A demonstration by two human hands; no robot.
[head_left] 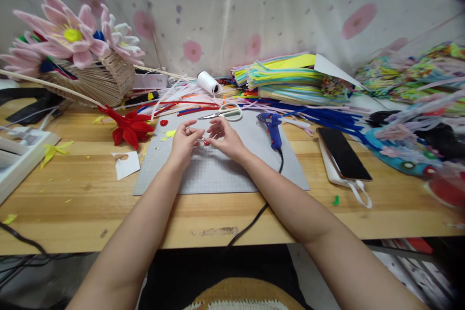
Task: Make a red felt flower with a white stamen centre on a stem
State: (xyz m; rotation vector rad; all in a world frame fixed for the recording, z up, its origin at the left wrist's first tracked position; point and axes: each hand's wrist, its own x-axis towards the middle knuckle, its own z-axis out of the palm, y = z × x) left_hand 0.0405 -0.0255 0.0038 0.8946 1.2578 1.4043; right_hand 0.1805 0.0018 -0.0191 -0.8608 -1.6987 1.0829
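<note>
A small red piece (207, 143) between my hands, above the grey mat.
My right hand (228, 138) pinches it at the tips of thumb and finger; my left hand (186, 141) curls just beside it, thumb and fingertips near each other (whether they grip anything too, I cannot tell). Just beyond my fingers lie the scissors (232, 112), with the blue glue gun (272, 128) to the right on the grey mat (232, 174) and the red flower (131, 128) off to the left.
</note>
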